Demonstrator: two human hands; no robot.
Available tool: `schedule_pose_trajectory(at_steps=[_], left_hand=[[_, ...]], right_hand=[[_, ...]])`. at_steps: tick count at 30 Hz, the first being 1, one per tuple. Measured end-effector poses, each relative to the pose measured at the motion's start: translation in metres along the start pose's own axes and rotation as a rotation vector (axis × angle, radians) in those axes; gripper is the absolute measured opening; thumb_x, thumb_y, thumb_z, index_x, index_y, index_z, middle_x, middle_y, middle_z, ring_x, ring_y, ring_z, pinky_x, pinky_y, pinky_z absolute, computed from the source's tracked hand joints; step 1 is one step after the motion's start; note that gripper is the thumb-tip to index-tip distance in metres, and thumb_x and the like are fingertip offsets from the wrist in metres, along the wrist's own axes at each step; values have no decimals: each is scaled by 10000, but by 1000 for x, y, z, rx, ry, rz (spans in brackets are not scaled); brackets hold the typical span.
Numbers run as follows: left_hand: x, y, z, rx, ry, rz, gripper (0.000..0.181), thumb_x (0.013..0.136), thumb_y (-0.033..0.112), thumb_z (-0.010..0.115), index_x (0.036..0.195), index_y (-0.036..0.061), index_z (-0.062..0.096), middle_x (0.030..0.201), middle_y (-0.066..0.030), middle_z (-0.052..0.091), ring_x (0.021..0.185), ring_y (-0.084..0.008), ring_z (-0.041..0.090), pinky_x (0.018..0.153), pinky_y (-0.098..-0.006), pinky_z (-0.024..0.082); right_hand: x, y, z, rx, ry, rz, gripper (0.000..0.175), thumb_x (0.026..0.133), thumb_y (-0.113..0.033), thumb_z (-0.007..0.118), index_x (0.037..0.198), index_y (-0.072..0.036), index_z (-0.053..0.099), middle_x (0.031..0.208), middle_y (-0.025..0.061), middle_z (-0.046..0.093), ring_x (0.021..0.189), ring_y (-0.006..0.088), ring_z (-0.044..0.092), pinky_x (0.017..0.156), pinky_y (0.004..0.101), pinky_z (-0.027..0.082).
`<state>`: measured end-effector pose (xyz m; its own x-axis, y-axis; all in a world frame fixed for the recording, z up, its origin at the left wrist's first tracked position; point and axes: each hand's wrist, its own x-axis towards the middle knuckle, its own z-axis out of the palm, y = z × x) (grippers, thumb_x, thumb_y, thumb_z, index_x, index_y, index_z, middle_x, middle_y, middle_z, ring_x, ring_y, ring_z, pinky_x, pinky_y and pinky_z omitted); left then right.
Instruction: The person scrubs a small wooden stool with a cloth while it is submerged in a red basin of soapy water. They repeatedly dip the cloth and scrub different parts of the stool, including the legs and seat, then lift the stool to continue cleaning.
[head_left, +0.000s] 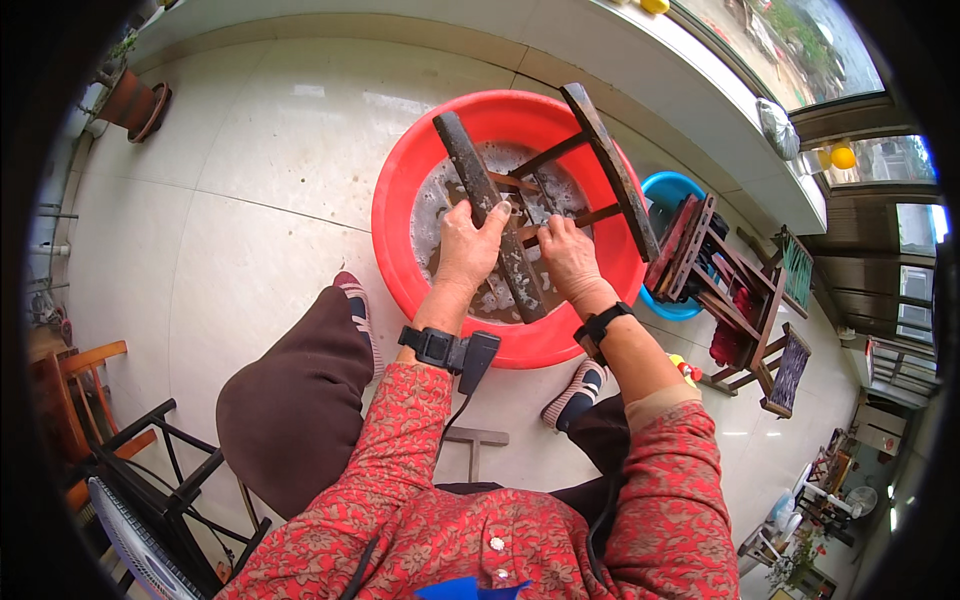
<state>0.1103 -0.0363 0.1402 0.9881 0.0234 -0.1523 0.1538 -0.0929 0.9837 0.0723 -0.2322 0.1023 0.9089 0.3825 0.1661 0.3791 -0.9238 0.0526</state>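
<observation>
A wet, dark wooden folding-stool frame (609, 169) stands tilted in a large red plastic basin (397, 217). Murky, sudsy water (439, 217) covers the basin's bottom, and foam clings to the wood. My left hand (471, 241) grips the thick near bar (480, 176) of the frame, thumb on top. Curled fingers of my right hand (568, 255) are closed at a thin rung (596, 216) between the two thick bars. Whether a small cloth or scrubber is also inside those fingers is hidden.
Right of the basin, a blue tub (671, 184) has folded wooden stool frames (739, 277) leaning over it. A small wooden stool part (474, 442) lies between my feet. Far left are a potted plant (124, 105), a black metal frame (176, 480) and a fan (139, 540).
</observation>
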Motion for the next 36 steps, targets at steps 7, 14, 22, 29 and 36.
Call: schedule_pose_trajectory(at_steps=[7,14,22,29,36], left_hand=[[3,-4,-3,-103,-89,-70,217,964,197,700,988,-18,684,849,-23,680,720,-70,582,645,-261,495],[-1,2,-1,-101,-61,-26,259,961,210,703,973,-46,666,826,-33,669,730,-83,566,660,-282,488],[-4,2,-1,-139,-51,-42,245,967,204,695,959,-40,669,819,-29,669,724,-79,559,648,-279,482],[-3,1,3,-52,-7,-54,244,957,189,698,955,-53,665,806,-58,686,710,-116,582,648,-311,496],[-3,-4,2,-104,-46,-13,280,969,246,696,955,-33,671,831,-27,670,724,-90,570,652,-286,486]], right_hand=[[-65,10,49,233,-609,242,155,829,-118,639,977,-73,643,1087,124,623,1001,348,652,788,432,569],[-53,-5,131,493,-827,753,311,854,-83,603,1143,-55,716,1187,188,702,1084,352,683,933,448,552],[-27,34,-48,987,-390,574,331,725,-117,710,1043,-26,712,991,221,703,952,382,676,870,420,534],[31,-6,-72,984,-1,276,295,829,-61,699,1122,-31,715,1000,158,678,976,298,672,907,357,517],[51,27,-29,401,-390,275,238,838,-88,593,1021,-87,746,1021,194,677,1008,392,662,898,465,538]])
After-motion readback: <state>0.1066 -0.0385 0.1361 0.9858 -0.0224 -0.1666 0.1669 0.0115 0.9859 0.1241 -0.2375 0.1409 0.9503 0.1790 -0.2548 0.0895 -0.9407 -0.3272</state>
